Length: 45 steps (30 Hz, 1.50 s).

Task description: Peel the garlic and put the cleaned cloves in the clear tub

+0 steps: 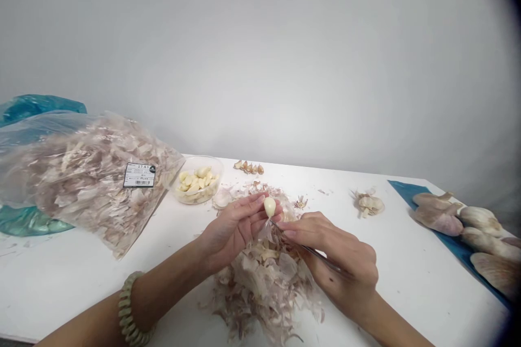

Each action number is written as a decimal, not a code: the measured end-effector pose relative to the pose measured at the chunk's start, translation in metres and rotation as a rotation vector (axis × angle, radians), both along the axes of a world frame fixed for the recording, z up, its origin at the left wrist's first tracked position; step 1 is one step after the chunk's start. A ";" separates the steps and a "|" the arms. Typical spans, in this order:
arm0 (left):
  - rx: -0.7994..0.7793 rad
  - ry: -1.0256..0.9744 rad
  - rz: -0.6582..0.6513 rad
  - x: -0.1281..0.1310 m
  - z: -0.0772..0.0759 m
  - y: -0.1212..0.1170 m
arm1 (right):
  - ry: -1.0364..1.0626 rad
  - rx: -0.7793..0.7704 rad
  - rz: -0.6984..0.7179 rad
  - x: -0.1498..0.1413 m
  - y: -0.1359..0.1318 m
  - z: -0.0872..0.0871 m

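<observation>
Left hand (234,227) pinches a garlic clove (269,206), right hand (337,257) just beside grips a knife (315,253)

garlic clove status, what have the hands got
Left hand pinching pale garlic clove, skin hanging off its base. Right hand gripping thin metal knife, tip at the skin. Peel pile beneath hands.

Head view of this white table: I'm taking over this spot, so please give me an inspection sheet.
surface: white table, strewn with skin flakes.
job's things: pale garlic clove at the left hand fingertips; clear round bowl of peeled cloves.
clutter: heap of papery garlic skins; clear plastic bag stuffed with skins.
hands: both bare; right hand grips slim metal knife.
cables: nothing seen.
surroundings: plain pale grey wall; whole garlic bulbs on blue sheet.
</observation>
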<state>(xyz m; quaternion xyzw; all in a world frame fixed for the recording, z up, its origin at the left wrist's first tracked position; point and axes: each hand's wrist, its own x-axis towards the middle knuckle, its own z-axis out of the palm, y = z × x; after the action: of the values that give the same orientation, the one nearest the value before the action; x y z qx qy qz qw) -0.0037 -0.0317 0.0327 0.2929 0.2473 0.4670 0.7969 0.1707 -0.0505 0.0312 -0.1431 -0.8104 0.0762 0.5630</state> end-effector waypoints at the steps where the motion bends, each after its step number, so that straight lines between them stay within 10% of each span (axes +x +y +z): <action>1: -0.009 0.000 0.001 0.000 0.000 0.000 | -0.005 -0.005 -0.003 0.000 0.000 0.000; 45: 0.039 -0.015 0.075 -0.001 0.005 0.000 | 0.017 -0.183 -0.195 0.001 0.000 -0.004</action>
<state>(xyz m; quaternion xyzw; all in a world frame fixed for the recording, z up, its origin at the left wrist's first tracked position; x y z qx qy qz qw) -0.0047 -0.0320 0.0377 0.2956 0.2431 0.5033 0.7748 0.1722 -0.0506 0.0268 -0.2712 -0.7775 0.0958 0.5593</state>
